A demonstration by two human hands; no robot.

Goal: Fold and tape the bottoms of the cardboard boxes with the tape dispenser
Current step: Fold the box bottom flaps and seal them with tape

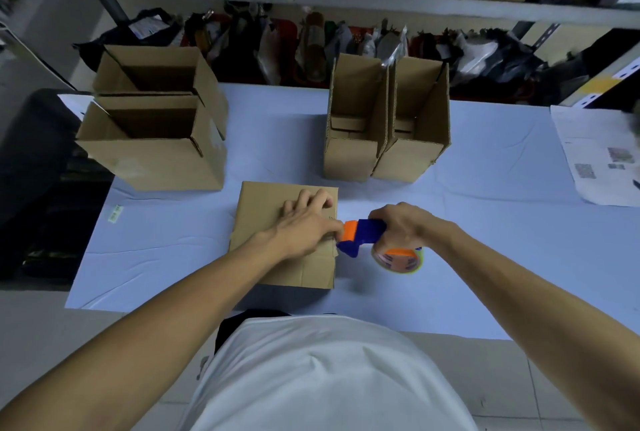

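A cardboard box [266, 222] stands bottom-up on the table's near middle, its flaps folded shut. My left hand [304, 222] presses flat on those flaps, fingers spread toward the right edge. My right hand [401, 226] grips the blue and orange tape dispenser [363, 235], whose head touches the box's right edge. The tape roll [398, 259] hangs below my right hand, just right of the box.
Two open boxes [152, 139] stand at the back left, two taller ones [384, 125] at the back middle. Printed papers [599, 157] lie at the right edge of the pale blue table [485, 222]. Cluttered shelves run behind the table.
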